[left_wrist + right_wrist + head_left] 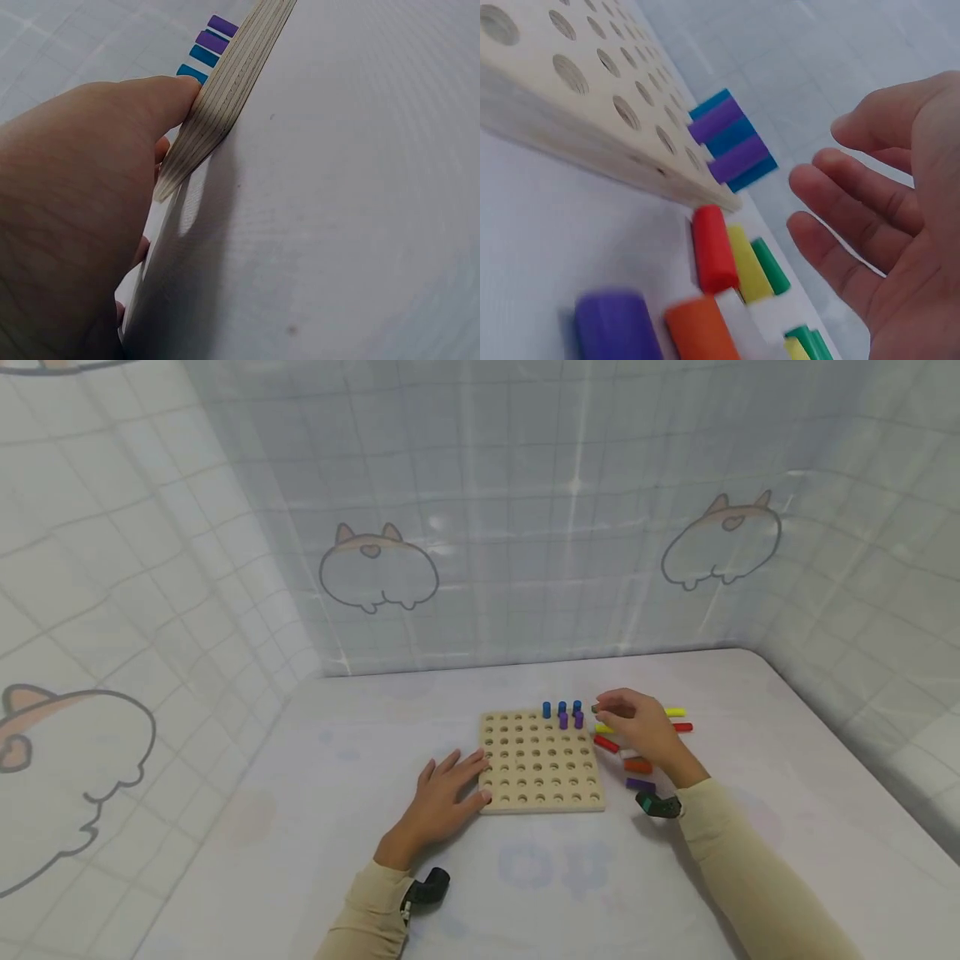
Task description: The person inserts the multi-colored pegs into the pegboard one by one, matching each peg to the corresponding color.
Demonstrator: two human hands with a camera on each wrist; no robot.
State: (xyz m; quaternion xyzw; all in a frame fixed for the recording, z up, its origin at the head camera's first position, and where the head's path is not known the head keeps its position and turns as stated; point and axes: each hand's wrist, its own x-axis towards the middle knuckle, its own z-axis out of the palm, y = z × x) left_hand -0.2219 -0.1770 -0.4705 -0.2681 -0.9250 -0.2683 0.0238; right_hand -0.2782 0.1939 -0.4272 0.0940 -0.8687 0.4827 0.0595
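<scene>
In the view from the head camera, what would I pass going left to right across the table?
Left hand → wooden pegboard with blue pegs and purple pegs standing in it → right hand over loose pegs → yellow peg.

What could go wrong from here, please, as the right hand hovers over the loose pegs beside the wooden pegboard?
1. The right hand hangs open just above the crowded loose pegs; reaching for the green peg could knock the red peg or yellow peg and set them rolling.
2. The standing blue and purple pegs sit at the pegboard corner nearest that hand, so its fingers might bump them.
3. The left hand only rests at the board's edge; a push could slide it.
</scene>
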